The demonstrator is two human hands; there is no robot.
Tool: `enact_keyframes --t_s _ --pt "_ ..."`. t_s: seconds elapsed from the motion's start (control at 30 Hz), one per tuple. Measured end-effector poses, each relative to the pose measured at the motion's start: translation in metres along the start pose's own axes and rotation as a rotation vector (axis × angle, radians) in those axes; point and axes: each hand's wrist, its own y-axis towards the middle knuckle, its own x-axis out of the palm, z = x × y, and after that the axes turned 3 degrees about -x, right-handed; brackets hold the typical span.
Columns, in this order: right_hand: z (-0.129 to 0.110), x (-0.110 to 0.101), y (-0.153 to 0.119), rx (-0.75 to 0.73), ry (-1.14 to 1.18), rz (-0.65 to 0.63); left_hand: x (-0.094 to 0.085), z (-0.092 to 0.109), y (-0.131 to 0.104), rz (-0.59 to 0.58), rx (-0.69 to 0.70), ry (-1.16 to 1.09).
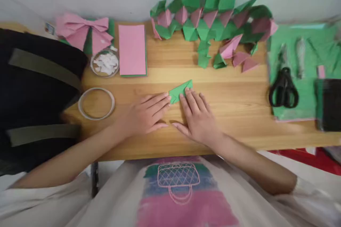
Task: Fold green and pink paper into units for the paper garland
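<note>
A small folded piece of green paper [178,93] lies flat on the wooden table [229,124], near its middle. My left hand [149,113] rests palm down with fingers stretched out, its fingertips touching the paper's left end. On the paper's right part lie the fingertips of my right hand [198,115], which is also flat, with the thumb apart from the fingers. Neither hand grips anything.
Folded green and pink pieces [204,19] stand along the back. At the left are a pink bow [85,30], pink sheets [132,49], a bowl of white bits [105,63], a tape ring [80,108] and a black bag [34,85]. Black scissors [283,88] lie right.
</note>
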Motion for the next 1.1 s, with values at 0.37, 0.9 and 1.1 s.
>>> enact_keyframes --t_s 0.37,0.9,1.1 --pt "0.001 0.005 -0.002 0.017 0.022 -0.010 0.001 -0.003 -0.004 0.005 -0.010 -0.020" --pt "0.014 0.002 -0.009 -0.141 0.121 -0.077 0.003 0.005 -0.001 0.033 -0.026 0.042" --pt "0.014 -0.001 -0.008 -0.109 0.084 -0.083 0.001 0.007 -0.001 0.041 -0.029 0.059"
